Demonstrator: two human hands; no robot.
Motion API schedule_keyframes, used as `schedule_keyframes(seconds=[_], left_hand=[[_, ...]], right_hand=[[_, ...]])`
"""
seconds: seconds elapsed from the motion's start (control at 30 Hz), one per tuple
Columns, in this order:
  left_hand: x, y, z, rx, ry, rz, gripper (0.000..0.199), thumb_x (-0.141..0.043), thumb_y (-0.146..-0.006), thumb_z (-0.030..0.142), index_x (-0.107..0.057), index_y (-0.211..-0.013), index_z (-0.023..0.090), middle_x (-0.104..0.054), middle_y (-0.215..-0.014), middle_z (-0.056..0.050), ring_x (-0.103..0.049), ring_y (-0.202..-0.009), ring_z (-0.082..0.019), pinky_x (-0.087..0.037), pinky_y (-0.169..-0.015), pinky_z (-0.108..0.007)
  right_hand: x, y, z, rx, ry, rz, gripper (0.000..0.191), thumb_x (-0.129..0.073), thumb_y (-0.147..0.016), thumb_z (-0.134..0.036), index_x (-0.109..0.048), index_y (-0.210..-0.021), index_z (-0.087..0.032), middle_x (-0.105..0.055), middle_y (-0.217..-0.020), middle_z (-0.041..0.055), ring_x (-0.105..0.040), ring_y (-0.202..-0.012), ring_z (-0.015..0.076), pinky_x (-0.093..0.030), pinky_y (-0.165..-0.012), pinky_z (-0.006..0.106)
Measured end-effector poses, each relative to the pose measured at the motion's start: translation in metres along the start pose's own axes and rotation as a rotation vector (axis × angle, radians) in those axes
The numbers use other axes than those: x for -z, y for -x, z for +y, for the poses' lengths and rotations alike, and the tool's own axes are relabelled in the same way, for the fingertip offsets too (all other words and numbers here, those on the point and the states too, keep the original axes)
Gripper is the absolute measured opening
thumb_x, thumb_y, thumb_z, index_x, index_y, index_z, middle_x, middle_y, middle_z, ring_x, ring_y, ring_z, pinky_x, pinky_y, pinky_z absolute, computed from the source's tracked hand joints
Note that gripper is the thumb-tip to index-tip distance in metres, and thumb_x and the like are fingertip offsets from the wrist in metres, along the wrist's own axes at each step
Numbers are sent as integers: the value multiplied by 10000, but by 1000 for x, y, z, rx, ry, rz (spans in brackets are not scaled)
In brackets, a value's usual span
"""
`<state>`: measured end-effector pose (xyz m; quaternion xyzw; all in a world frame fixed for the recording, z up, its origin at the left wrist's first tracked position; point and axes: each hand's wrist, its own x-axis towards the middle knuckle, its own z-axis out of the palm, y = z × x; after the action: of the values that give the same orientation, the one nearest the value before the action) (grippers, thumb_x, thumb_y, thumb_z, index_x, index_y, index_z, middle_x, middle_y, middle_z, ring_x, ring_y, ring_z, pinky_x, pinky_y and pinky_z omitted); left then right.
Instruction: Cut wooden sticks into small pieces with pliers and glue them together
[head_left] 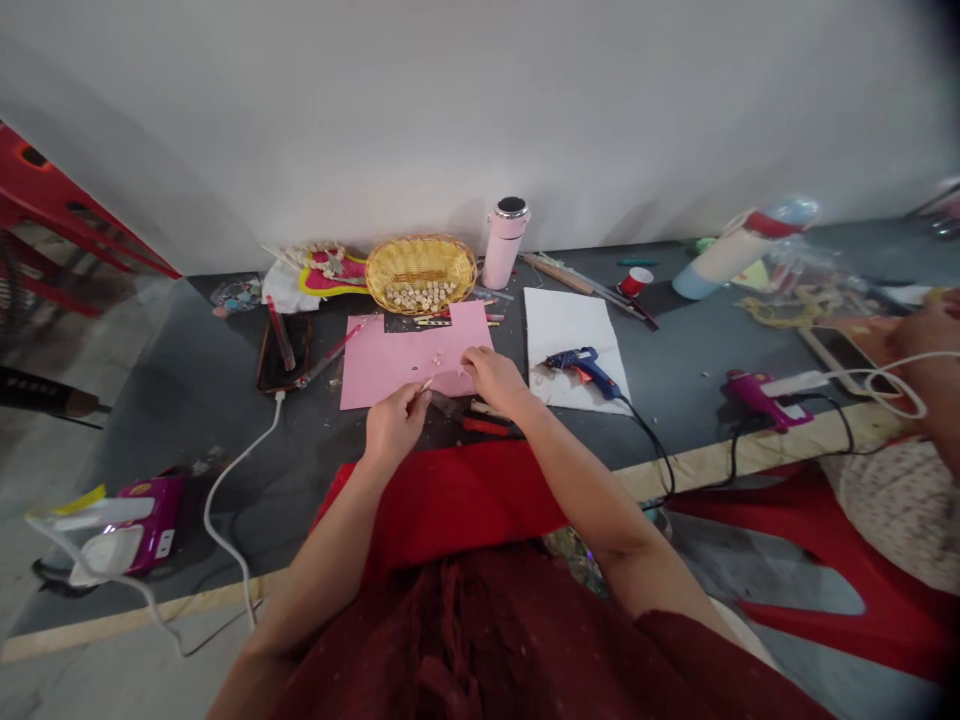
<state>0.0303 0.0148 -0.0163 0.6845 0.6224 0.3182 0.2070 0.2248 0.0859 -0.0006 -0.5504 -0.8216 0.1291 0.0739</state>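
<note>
Pink paper (375, 365) lies on the dark table under and beyond both hands, with a few tiny pale pieces (439, 357) on it. My left hand (397, 422) is closed at the paper's front edge, pinching a small pale piece (427, 384) between thumb and fingertips. Over the paper's right side is my right hand (491, 375), its fingers pressed together; whatever they hold is too small to name. Behind the paper stands a wicker basket (421, 262) with many small light pieces inside. Pencils (457, 320) lie between basket and paper.
A blue glue gun (589, 370) rests on a white board (570, 318) at right. Behind stands a pink bottle (504, 245). A phone (283, 352) with a white cable (232, 465) lies left. Purple power blocks (154, 520) sit near the edge. Another person's arm (934, 350) is far right.
</note>
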Motion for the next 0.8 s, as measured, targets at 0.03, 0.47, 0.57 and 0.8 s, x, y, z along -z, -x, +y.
schedule_keyframes(seconds=[0.03, 0.47, 0.57, 0.8], left_hand=[[0, 0, 1, -2, -11, -3, 307, -472, -905, 391, -673, -1079, 239, -731, -878, -34, -633, -679, -148, -420, -628, -227], [-1, -1, -2, 14, 3, -8, 289, -450, -922, 371, -659, -1072, 238, -741, -885, -26, -675, -755, -162, -438, -649, -228], [0, 0, 1, 37, 30, 10, 288, -462, -918, 358, -617, -1130, 238, -742, -902, -20, -685, -828, -168, -454, -693, -231], [3, 2, 14, 10, 44, 86, 241, -463, -919, 351, -625, -1043, 223, -724, -951, -26, -671, -832, -160, -451, -705, -230]], right_hand=[[-1, 1, 2, -2, -4, 2, 254, -384, -944, -197, -564, -1123, -176, -623, -1092, 95, -595, -967, 187, -407, -801, 256], [-2, -6, -6, 7, -82, -10, 198, -442, -909, -178, -612, -1005, -148, -632, -1030, 126, -596, -927, 190, -413, -802, 263], [-5, 10, -19, 67, -352, 111, 147, -465, -902, -192, -585, -984, -173, -639, -972, 64, -583, -894, 149, -421, -803, 243], [-34, 31, -47, -33, -1247, 124, 161, -506, -862, -325, -572, -916, -188, -538, -670, -39, -486, -542, 93, -413, -561, 227]])
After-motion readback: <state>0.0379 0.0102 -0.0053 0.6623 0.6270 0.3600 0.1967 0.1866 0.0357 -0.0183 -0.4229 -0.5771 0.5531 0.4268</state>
